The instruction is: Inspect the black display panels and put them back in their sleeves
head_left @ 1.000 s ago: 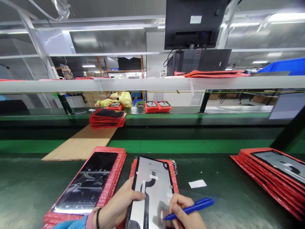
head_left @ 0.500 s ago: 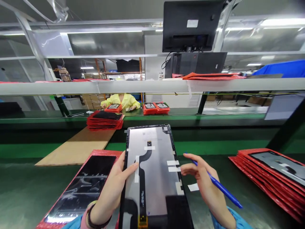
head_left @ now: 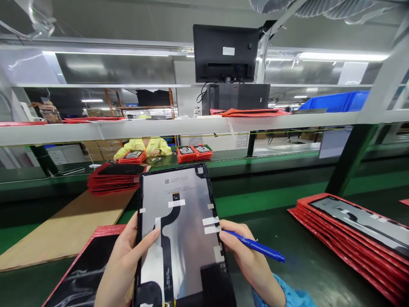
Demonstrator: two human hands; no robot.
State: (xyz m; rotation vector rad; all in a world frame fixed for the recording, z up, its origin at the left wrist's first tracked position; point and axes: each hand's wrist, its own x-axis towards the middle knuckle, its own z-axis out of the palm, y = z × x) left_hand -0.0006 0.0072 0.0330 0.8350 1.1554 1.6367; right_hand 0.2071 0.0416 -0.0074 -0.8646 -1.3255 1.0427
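Note:
My left hand (head_left: pixel 128 256) grips the left edge of a tablet screen panel (head_left: pixel 191 243), its thumb lying on the silver back. A black flex cable (head_left: pixel 166 251) runs up the panel, with white tape strips (head_left: pixel 211 226) near the right edge. My right hand (head_left: pixel 244 251) is closed around a blue pen (head_left: pixel 255 245), its fingertips against the panel's right edge by the strips. Under my left arm, a dark glossy screen (head_left: pixel 86 273) lies on red bubble wrap (head_left: pixel 105 231).
A stack of screens in red bubble bags (head_left: pixel 338 238) stands at right. Ahead left, more red bags (head_left: pixel 111 181) are piled by a brown board (head_left: pixel 70 226). A person in yellow (head_left: pixel 140 147) sits across the bench. A shelf (head_left: pixel 153 129) spans the view, with a monitor (head_left: pixel 226 53) above.
My right hand has moved in from beside the panel to its right edge, pen still held. The view has swung right, and the panel sits further left in it.

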